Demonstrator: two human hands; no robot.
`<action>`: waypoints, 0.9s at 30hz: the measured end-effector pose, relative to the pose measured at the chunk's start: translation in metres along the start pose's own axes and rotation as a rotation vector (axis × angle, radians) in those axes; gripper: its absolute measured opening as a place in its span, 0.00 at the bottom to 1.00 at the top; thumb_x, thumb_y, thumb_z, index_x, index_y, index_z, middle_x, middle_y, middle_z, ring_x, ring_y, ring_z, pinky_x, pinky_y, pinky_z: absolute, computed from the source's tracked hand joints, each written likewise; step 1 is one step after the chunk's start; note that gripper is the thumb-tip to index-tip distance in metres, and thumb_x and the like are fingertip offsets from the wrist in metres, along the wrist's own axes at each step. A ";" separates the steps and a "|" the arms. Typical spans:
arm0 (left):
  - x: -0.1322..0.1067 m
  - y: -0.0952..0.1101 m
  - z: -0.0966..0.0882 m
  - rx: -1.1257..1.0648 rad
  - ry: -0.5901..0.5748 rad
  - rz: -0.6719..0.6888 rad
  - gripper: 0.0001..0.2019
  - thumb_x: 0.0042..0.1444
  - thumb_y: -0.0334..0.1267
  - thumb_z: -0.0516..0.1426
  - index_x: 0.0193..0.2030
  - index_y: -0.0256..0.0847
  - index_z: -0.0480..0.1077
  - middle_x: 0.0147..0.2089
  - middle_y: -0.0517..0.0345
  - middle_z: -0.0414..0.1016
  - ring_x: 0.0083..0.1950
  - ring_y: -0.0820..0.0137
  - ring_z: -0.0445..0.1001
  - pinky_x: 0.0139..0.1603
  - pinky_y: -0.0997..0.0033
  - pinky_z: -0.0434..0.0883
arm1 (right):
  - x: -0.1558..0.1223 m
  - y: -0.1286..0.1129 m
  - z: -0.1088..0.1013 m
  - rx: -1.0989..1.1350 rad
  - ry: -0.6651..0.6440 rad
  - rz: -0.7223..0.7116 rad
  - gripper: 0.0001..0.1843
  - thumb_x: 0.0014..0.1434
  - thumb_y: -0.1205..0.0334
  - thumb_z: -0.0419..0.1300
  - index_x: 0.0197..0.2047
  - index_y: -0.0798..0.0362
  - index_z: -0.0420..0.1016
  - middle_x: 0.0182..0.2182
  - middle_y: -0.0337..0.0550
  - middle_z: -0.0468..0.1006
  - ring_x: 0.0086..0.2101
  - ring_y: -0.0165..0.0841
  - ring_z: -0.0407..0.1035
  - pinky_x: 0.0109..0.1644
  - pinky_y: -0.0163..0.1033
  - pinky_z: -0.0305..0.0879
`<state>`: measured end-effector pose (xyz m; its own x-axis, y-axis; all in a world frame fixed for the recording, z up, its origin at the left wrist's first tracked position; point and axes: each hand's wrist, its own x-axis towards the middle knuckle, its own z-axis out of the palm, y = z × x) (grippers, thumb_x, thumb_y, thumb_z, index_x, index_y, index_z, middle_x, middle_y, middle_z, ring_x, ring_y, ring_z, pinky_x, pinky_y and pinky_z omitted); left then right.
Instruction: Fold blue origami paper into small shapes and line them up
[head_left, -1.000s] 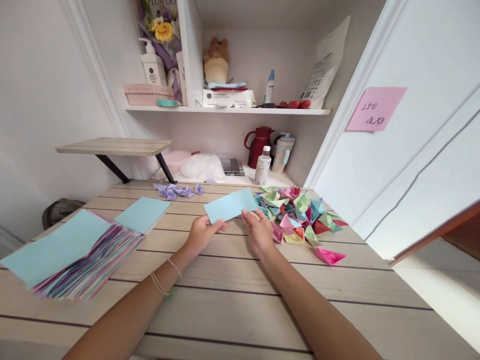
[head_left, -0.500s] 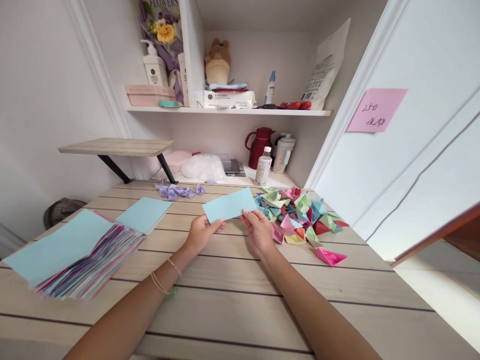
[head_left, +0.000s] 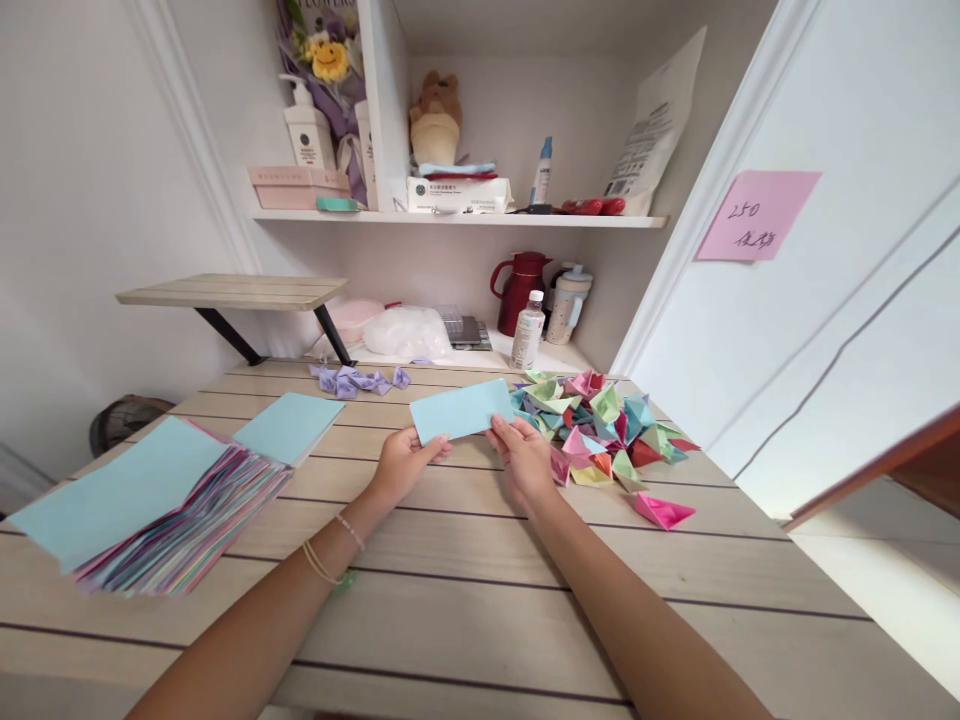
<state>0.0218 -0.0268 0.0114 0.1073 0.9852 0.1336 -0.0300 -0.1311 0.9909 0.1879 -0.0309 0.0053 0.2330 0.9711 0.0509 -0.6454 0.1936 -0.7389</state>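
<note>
A light blue rectangular sheet of paper (head_left: 461,410) is held up between both hands over the middle of the table. My left hand (head_left: 405,462) pinches its lower left corner, thumb in front. At the lower right corner, my right hand (head_left: 523,458) grips the sheet between thumb and fingers. Just right of that hand lies a pile of folded paper boats (head_left: 600,420) in many colours, and a pink boat (head_left: 664,511) sits apart in front. To the left are a fanned stack of coloured paper (head_left: 187,510) and a smaller pile of blue sheets (head_left: 289,427).
Small purple folded papers (head_left: 352,381) lie at the table's back edge, near a raised wooden stand (head_left: 232,291). Behind, a bottle (head_left: 528,332), a red jug (head_left: 520,290) and a tumbler (head_left: 568,305) stand under a white shelf (head_left: 457,218).
Both hands still hold the blue sheet, which has shifted very slightly to the right. The view has tilted a little; the piles look the same.
</note>
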 end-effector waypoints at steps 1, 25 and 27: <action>0.000 0.000 0.000 0.002 -0.001 0.000 0.16 0.42 0.42 0.62 0.33 0.30 0.72 0.29 0.48 0.78 0.31 0.67 0.76 0.34 0.69 0.73 | 0.000 0.000 0.000 -0.003 0.008 -0.002 0.13 0.37 0.63 0.69 0.29 0.55 0.74 0.30 0.40 0.78 0.32 0.29 0.72 0.39 0.32 0.71; 0.002 0.000 -0.005 -0.047 -0.049 -0.039 0.17 0.42 0.43 0.62 0.35 0.30 0.72 0.30 0.46 0.77 0.32 0.66 0.76 0.37 0.66 0.73 | 0.000 0.001 -0.001 -0.057 0.097 -0.057 0.11 0.38 0.60 0.69 0.24 0.56 0.72 0.26 0.40 0.77 0.29 0.31 0.73 0.37 0.36 0.73; 0.004 0.000 -0.006 -0.059 -0.029 -0.058 0.17 0.42 0.42 0.62 0.34 0.30 0.72 0.29 0.47 0.77 0.31 0.67 0.76 0.37 0.67 0.73 | 0.002 -0.001 -0.003 -0.065 0.110 -0.075 0.11 0.38 0.60 0.69 0.24 0.55 0.73 0.26 0.40 0.77 0.30 0.31 0.73 0.37 0.36 0.73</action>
<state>0.0159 -0.0226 0.0120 0.1393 0.9872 0.0776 -0.0810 -0.0668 0.9945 0.1909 -0.0300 0.0038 0.3596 0.9324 0.0356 -0.5760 0.2518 -0.7777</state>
